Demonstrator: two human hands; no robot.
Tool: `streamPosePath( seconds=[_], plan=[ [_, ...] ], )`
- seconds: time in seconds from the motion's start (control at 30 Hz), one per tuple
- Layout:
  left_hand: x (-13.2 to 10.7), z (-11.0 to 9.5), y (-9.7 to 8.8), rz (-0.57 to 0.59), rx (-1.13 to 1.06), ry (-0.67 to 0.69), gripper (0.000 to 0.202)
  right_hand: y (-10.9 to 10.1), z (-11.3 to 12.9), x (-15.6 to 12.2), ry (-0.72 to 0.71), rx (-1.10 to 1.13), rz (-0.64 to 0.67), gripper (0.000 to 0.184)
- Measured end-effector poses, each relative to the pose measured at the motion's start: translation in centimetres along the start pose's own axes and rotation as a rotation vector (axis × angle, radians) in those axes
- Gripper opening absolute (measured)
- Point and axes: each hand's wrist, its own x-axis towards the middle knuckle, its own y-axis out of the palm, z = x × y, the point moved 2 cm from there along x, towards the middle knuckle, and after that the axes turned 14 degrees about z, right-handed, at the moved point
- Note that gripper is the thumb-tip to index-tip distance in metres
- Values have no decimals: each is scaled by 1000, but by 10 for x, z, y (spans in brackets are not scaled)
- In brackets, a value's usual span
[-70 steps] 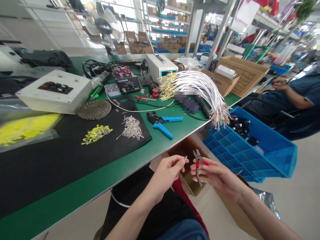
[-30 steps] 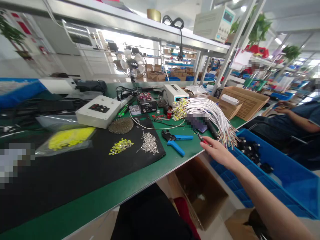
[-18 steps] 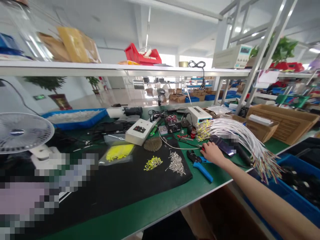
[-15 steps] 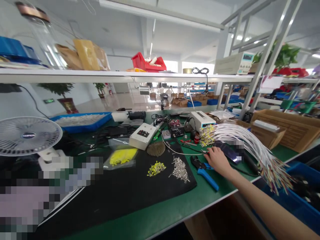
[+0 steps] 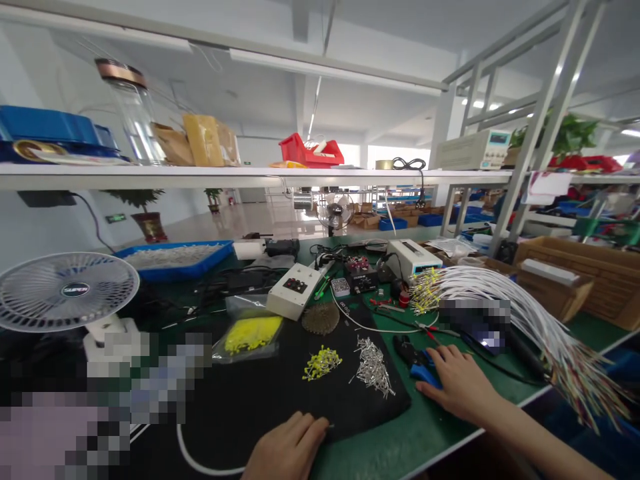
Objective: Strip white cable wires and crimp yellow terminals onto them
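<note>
My left hand (image 5: 293, 447) is low in the middle of the view, fingers closed on a white cable (image 5: 200, 467). The cable loops in from the left, and a small thin end shows past my fingertips. My right hand (image 5: 463, 383) has its thumb and fingers around the blue handles of crimping pliers (image 5: 420, 363), which lie on the green bench. Between the hands, on the black mat (image 5: 225, 407), are a pile of yellow-sleeved terminals (image 5: 323, 363) and a pile of bare silver terminals (image 5: 374, 367).
A bag of yellow sleeves (image 5: 253, 333), a white switch box (image 5: 294, 293) and a round brown disc (image 5: 321, 319) lie farther back. A thick bundle of white cables (image 5: 500, 287) arches on the right beside a phone (image 5: 480, 330). A fan (image 5: 70, 290) stands left.
My right hand has left the red-tipped lead and come nearer, onto the crimping pliers. My left hand has entered from below with the white cable. The view has shifted slightly.
</note>
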Motion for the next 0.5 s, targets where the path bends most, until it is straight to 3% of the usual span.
streamPosePath(
  seconds=[0.23, 0.37, 0.5],
  plan=[
    [9, -1, 7, 81, -192, -183, 24, -19, -11, 9, 43, 286, 80, 57],
    [6, 4, 2, 36, -267, -295, 26, -40, -24, 3, 75, 607, 184, 58],
    [5, 22, -2, 9, -273, -440, 27, -50, -24, -19, 104, 994, 247, 54]
  ],
)
